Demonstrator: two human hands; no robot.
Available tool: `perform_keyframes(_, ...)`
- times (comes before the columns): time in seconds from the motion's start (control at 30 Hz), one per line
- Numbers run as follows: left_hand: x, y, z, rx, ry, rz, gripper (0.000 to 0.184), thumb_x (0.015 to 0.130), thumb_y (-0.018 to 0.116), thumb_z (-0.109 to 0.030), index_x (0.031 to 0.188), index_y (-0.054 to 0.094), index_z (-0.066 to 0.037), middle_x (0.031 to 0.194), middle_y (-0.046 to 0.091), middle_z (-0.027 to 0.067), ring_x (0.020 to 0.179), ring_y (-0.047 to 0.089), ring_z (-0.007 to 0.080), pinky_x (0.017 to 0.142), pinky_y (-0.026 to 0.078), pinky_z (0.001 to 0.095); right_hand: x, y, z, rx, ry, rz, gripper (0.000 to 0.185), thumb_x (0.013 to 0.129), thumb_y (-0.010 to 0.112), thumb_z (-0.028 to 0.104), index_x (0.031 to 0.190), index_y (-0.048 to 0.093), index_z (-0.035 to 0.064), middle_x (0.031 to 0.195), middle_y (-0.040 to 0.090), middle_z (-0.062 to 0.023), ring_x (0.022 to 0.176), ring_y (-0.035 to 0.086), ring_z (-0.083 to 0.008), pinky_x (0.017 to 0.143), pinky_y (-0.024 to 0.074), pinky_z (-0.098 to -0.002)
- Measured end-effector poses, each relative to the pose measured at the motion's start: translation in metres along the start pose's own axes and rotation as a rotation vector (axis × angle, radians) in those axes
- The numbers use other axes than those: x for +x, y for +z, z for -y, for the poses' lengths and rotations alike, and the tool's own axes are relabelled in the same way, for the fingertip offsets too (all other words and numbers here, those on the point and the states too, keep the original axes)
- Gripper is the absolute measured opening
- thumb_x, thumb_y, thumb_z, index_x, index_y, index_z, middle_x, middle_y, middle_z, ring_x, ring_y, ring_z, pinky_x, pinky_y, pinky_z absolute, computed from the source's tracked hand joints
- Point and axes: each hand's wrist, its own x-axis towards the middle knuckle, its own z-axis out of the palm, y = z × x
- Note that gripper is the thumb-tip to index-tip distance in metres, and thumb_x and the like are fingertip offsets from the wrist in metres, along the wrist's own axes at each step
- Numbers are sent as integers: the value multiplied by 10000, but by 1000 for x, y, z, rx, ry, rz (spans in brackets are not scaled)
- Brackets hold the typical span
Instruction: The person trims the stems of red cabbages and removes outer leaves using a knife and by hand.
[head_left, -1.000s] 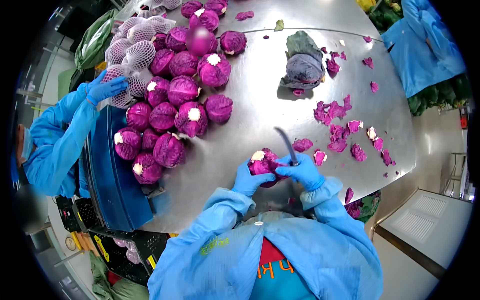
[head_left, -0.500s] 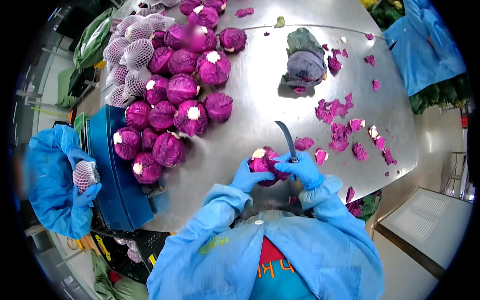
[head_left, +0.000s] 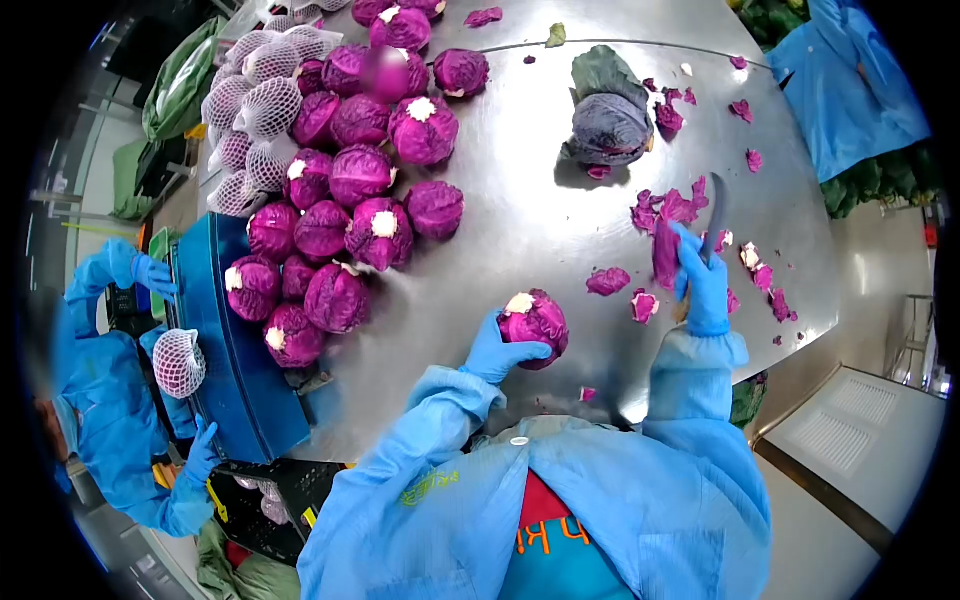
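Holding a round, glossy purple cabbage with a pale cut stem [head_left: 540, 330], the blue-gloved left hand [head_left: 495, 350] wraps its fingers around the left side, thumb across the near side, above the near part of the grey metal table [head_left: 500, 240]; I cannot tell whether the cabbage bears on the surface. The blue-gloved right hand [head_left: 704, 285], farther out and to the right, grips a curved, dark-bladed knife [head_left: 717, 215], blade pointing far. A crumpled purple leaf [head_left: 666, 255] lies against its fingers; I cannot tell whether it is pinched. Caution: I judge that a slackened one-sided left grip could let the cabbage roll, and an unguarded return of the blade could nick the left glove. Scattered purple leaf scraps [head_left: 779, 304] around the right hand could snag underneath it. A dusky cabbage with a spread green outer leaf [head_left: 608, 130] stands beyond both hands; clustered purple cabbages [head_left: 360, 175] obstruct the left side, beside a blue metal bin [head_left: 235, 350].
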Motion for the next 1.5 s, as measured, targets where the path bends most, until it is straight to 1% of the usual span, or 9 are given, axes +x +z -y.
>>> perform_keyframes(0.07,3,-3,13,-9,33,-32,815,511,918,-153,1226,552,-10,1122,638,96,1030,621,201,939,498,346,24,-19,-36,-430,-162,-317,444,831,736,152,1255,620,89,893,615,31,794,536,-40,715,458,-214)
perform_keyframes(0.33,10,-17,-8,-54,3,327,804,522,891,-71,1248,548,-32,1156,629,70,1045,609,183,943,498,340,-5,78,-71,-535,-336,875,506,807,752,214,1291,605,216,933,650,-31,821,585,-167,773,473,-300)
perform_keyframes(0.43,9,-28,-8,-121,-35,392,821,540,875,-20,1282,525,-44,1202,607,63,1092,587,187,986,470,349,16,92,-89,-448,-390,1035,407,850,702,252,1247,626,209,920,641,-64,798,606,-225,746,485,-322)
perform_keyframes(0.57,-2,-25,-10,-372,-179,360,901,552,848,-24,1358,447,-42,1271,571,88,1175,550,232,1058,411,387,12,111,-89,-888,-661,709,184,892,650,248,986,644,90,846,595,-137,721,588,-307,675,490,-348)
perform_keyframes(0.73,-29,-17,7,-832,-164,285,913,637,773,-161,1431,339,-42,1404,452,161,1302,437,336,1129,328,456,52,93,-78,-713,-497,-132,423,861,706,211,1267,600,159,851,625,-28,709,567,-174,666,482,-320)
perform_keyframes(0.8,-30,-19,29,-1094,-138,322,886,744,709,-340,1483,271,-128,1504,301,183,1356,336,408,1060,322,650,55,72,-76,-440,-407,-105,482,848,726,176,1309,586,166,841,619,34,674,508,-81,592,445,-257)
perform_keyframes(1.0,-18,-21,27,-1523,-79,492,991,706,720,-553,1499,224,-226,1534,195,184,1405,217,417,987,384,679,-6,67,-57,-267,203,165,306,864,708,156,1165,682,109,786,586,68,694,503,-13,627,414,-181)
perform_keyframes(1.33,-24,-33,19,-1212,136,496,987,706,742,-480,1496,228,-190,1519,258,172,1356,321,431,986,408,660,-62,105,-72,-159,-205,450,350,802,751,61,1137,652,41,1156,677,-30,615,407,1,598,396,-172)
perform_keyframes(1.5,-42,-18,-6,-960,116,177,964,730,741,-417,1486,230,-108,1510,284,156,1348,362,376,1026,428,565,-74,112,-80,-43,-213,445,749,693,819,86,1369,498,60,1304,585,-39,621,462,-4,573,374,-154)
